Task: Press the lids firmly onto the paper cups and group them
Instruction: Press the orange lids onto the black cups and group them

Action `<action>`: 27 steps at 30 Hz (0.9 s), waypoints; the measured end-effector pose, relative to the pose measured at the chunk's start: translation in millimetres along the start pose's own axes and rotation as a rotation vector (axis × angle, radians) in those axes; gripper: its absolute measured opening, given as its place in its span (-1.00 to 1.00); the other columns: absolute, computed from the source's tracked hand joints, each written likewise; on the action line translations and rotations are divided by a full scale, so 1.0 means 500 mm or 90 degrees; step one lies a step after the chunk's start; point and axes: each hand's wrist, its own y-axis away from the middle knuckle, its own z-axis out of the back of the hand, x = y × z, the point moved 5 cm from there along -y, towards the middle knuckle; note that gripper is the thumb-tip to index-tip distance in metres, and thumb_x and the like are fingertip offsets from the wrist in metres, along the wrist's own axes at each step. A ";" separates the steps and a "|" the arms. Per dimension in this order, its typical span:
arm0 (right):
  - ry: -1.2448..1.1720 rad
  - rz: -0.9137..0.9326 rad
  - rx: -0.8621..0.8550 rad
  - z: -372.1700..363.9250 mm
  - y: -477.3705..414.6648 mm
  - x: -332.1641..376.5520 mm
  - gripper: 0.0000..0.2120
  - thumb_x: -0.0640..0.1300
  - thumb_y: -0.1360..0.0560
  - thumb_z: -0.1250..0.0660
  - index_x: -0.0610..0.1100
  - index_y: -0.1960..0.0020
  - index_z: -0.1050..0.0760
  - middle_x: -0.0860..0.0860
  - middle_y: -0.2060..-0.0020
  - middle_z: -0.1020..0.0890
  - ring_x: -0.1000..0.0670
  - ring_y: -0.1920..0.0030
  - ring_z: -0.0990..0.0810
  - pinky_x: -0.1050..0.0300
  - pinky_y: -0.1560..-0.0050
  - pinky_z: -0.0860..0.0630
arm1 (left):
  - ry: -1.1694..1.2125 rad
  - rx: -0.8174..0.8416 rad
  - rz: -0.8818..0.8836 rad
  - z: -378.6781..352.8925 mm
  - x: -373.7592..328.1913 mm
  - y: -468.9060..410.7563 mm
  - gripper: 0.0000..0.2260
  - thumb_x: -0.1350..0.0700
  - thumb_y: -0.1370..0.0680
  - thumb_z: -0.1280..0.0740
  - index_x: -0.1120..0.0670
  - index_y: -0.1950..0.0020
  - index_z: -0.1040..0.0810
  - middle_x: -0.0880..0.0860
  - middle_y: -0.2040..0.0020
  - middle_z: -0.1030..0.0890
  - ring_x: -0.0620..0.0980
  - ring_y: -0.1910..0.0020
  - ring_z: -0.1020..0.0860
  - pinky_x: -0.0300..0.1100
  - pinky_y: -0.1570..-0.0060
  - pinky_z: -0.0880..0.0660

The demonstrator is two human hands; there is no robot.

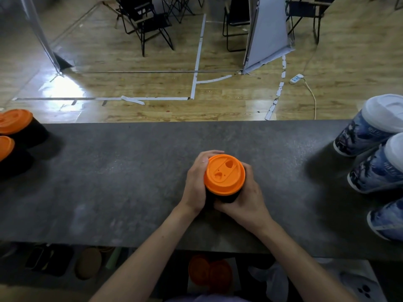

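A black paper cup point(225, 198) with an orange lid point(224, 174) stands at the middle of the grey counter point(109, 171). My left hand point(197, 184) wraps round its left side, fingers curled over the far rim. My right hand point(244, 199) grips its right and near side. Two more black cups with orange lids point(14, 120) stand together at the counter's left end. Three blue patterned cups with white lids point(383, 112) stand grouped at the right end, partly cut off by the frame.
Spare orange lids point(209, 272) and other items lie on a shelf under the counter's near edge. Beyond the far edge is a wooden floor with tape lines, folding chairs point(148, 20) and a white board point(268, 31).
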 end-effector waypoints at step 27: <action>-0.026 0.007 -0.007 -0.002 0.000 0.007 -0.07 0.12 -0.20 -0.68 0.06 -0.43 -0.27 0.21 -0.26 -0.53 0.16 -0.25 -0.57 0.10 -0.19 -0.56 | -0.068 0.010 -0.028 -0.002 -0.001 0.006 -0.57 -0.01 -0.67 0.02 0.10 -0.22 -0.59 0.05 -0.22 -0.61 0.17 -0.27 -0.55 0.28 -0.31 -0.40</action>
